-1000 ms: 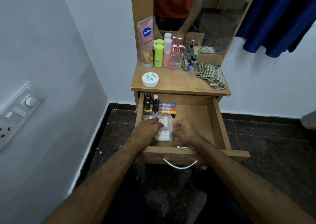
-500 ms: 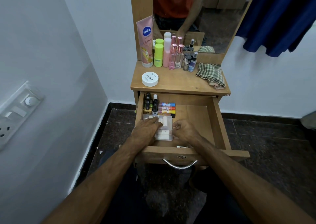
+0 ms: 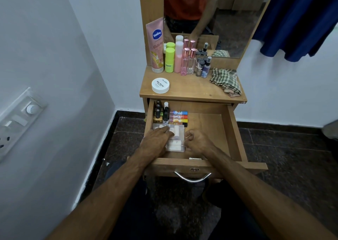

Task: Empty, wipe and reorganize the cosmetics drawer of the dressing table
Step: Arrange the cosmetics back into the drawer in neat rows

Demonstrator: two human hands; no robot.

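Note:
The wooden drawer stands pulled out under the dressing table top. In its left half lies a clear plastic box with white items inside. My left hand rests flat on the box's left part, fingers straight. My right hand is at the box's right edge with curled fingers; whether they grip the edge is hidden. Behind the box stand dark nail polish bottles and lie several coloured tubes.
On the table top stand a pink Vaseline tube, green and pink bottles, small dark bottles, a white round tub and a checked cloth. A mirror rises behind. A white wall with a switch panel is left.
Both hands have stayed at the clear box; the view has shifted only slightly.

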